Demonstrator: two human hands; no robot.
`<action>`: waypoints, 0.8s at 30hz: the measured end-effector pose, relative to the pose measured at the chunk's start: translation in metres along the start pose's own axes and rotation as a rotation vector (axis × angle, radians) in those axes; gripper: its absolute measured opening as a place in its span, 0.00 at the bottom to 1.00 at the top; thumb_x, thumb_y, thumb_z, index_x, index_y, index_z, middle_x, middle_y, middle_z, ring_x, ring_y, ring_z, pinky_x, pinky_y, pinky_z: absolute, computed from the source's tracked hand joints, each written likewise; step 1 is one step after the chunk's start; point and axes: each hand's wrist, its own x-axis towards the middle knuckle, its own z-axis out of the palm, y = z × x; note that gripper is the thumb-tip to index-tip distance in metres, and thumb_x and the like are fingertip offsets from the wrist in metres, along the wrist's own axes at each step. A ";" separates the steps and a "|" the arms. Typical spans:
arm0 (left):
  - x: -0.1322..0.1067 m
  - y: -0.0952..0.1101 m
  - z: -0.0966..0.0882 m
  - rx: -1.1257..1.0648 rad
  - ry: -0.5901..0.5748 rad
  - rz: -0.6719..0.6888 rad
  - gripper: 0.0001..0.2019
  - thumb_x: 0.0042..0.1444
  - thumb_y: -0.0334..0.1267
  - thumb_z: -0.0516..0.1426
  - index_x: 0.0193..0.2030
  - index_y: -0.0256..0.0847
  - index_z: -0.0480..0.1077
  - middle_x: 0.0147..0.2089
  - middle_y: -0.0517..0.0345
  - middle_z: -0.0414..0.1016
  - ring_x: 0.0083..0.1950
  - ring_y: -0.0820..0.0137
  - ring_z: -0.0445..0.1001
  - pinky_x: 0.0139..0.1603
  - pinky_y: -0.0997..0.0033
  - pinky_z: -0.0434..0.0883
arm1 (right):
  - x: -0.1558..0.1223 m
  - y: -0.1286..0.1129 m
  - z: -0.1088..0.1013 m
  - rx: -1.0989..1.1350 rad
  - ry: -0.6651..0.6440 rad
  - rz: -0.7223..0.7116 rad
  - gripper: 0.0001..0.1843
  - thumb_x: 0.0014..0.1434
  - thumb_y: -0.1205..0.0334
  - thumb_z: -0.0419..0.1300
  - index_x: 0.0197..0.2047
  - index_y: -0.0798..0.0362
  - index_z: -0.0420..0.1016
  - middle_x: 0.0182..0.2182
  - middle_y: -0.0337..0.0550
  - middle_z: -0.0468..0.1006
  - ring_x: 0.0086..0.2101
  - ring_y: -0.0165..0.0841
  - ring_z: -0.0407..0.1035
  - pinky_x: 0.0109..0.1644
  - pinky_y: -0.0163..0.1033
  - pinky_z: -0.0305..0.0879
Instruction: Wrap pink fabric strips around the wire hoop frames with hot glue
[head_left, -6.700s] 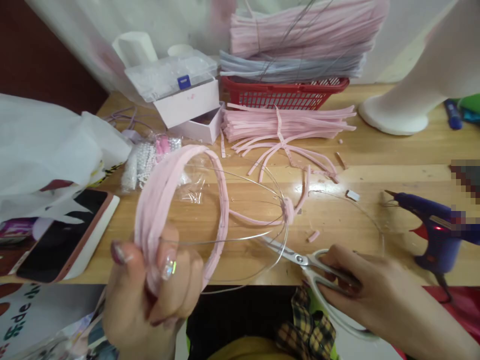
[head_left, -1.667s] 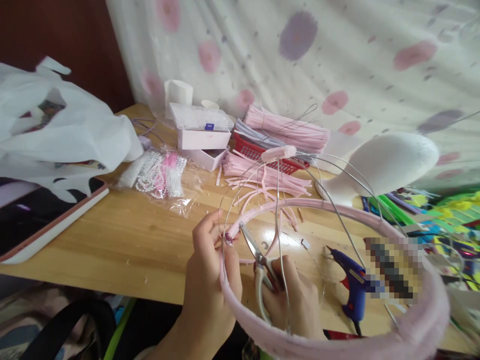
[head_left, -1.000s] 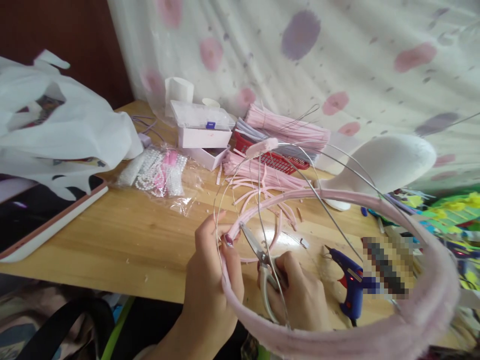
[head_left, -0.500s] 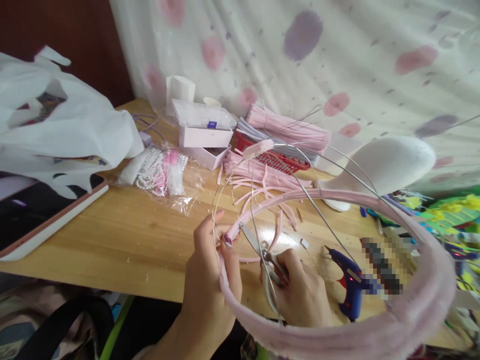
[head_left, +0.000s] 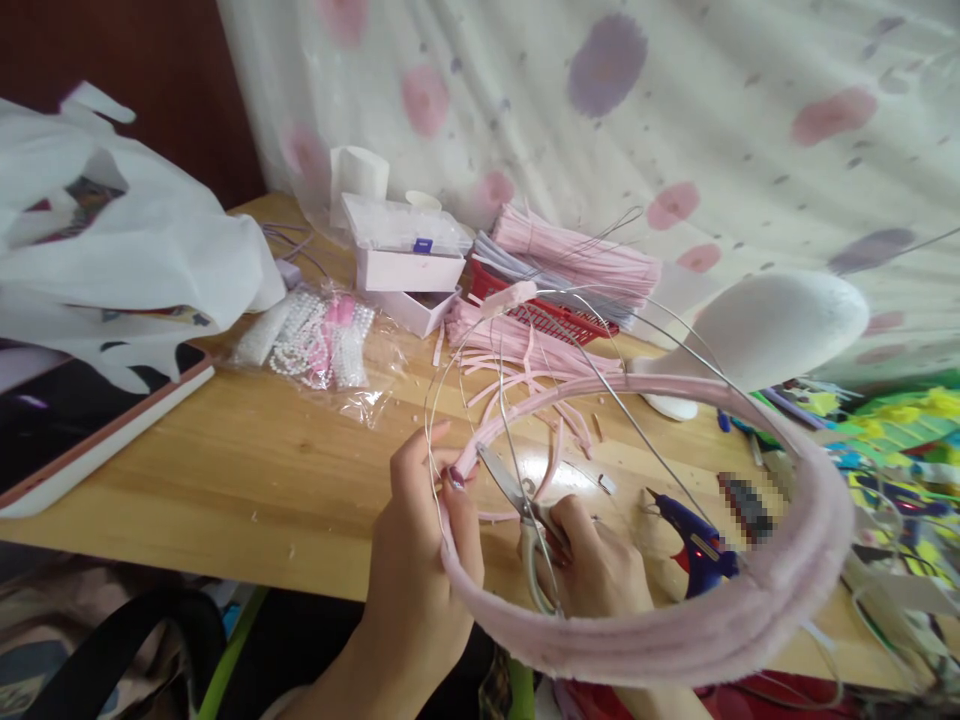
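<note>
My left hand [head_left: 424, 545] pinches the left side of a large ring frame wrapped in pink fuzzy stems [head_left: 660, 645], with bare silver wires [head_left: 615, 400] arching over it. My right hand [head_left: 600, 560] grips a pair of scissors [head_left: 529, 510] by the handles, inside the ring. The blade tips touch or sit very near the pink stem end at my left thumb; whether they cut into it I cannot tell. A small pink wrapped piece [head_left: 510, 298] is at the top of the wires.
A blue glue gun [head_left: 697, 545] lies right of my right hand. Behind are loose pink stems [head_left: 525, 340], a red basket [head_left: 555, 318] with stem bundles, white boxes [head_left: 409, 270] and bagged beads [head_left: 322, 340]. A white foam form [head_left: 780, 325] stands back right; a tablet [head_left: 97, 430] lies left.
The ring's right side has shifted left and slightly up, now covering part of the glue gun. Both hands keep nearly the same place and grip.
</note>
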 end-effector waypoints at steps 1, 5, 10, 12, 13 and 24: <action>0.000 -0.001 0.000 -0.003 -0.001 0.004 0.19 0.66 0.32 0.51 0.63 0.40 0.58 0.42 0.52 0.78 0.31 0.70 0.79 0.40 0.64 0.81 | 0.001 -0.001 0.000 -0.001 0.007 0.008 0.15 0.66 0.50 0.60 0.33 0.52 0.72 0.21 0.32 0.69 0.19 0.25 0.60 0.22 0.32 0.57; 0.001 -0.001 -0.001 -0.008 -0.002 -0.001 0.19 0.67 0.33 0.51 0.63 0.41 0.58 0.42 0.53 0.78 0.30 0.70 0.78 0.38 0.65 0.81 | 0.003 -0.004 -0.001 0.002 0.024 0.027 0.12 0.60 0.57 0.62 0.26 0.48 0.67 0.14 0.34 0.64 0.15 0.29 0.59 0.18 0.35 0.50; 0.003 0.001 -0.003 0.015 -0.026 -0.038 0.19 0.68 0.33 0.49 0.65 0.41 0.57 0.43 0.53 0.78 0.29 0.70 0.79 0.40 0.64 0.80 | 0.006 0.002 0.003 0.024 0.037 0.024 0.10 0.59 0.61 0.60 0.26 0.46 0.69 0.12 0.35 0.65 0.13 0.31 0.57 0.16 0.38 0.46; 0.003 0.001 -0.003 0.028 -0.031 -0.054 0.18 0.69 0.33 0.48 0.64 0.42 0.56 0.43 0.53 0.79 0.29 0.70 0.79 0.40 0.64 0.79 | 0.007 0.004 0.006 0.030 0.055 0.025 0.12 0.61 0.63 0.56 0.26 0.46 0.71 0.12 0.36 0.63 0.13 0.32 0.56 0.16 0.39 0.45; 0.004 0.001 -0.003 0.037 -0.033 -0.060 0.18 0.69 0.33 0.48 0.64 0.42 0.56 0.43 0.53 0.79 0.29 0.70 0.79 0.39 0.64 0.79 | 0.007 0.005 0.007 0.030 0.063 0.025 0.13 0.62 0.63 0.55 0.25 0.46 0.71 0.11 0.36 0.63 0.13 0.32 0.56 0.16 0.39 0.45; 0.006 0.004 -0.004 0.074 -0.041 -0.093 0.19 0.68 0.32 0.48 0.65 0.43 0.54 0.41 0.57 0.78 0.25 0.73 0.74 0.38 0.64 0.77 | 0.009 -0.003 0.003 0.055 0.117 0.055 0.17 0.70 0.48 0.58 0.37 0.53 0.75 0.26 0.36 0.74 0.20 0.25 0.63 0.23 0.32 0.63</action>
